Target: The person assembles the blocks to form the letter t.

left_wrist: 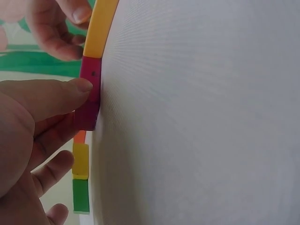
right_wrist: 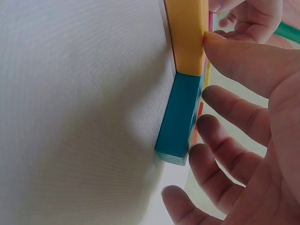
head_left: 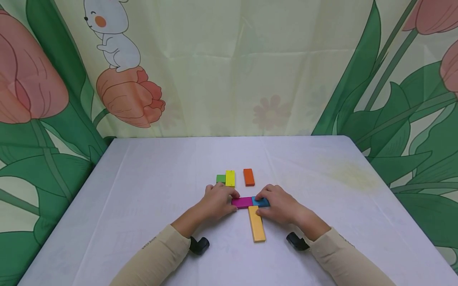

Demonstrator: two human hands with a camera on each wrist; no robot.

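Observation:
A magenta block and a blue block lie end to end in a row on the table. From their near side a long yellow-orange block runs toward the person, its far end against the row. My left hand pinches the magenta block, thumb on its near face and fingers behind. My right hand holds the blue block, fingertips at its top and far side. Its thumb touches the edge of the yellow-orange block beside the joint.
Behind the row stand a green block, a yellow block touching it, and an orange-red block a little apart. A white cloth covers the table. A printed curtain with tulips and a rabbit hangs behind.

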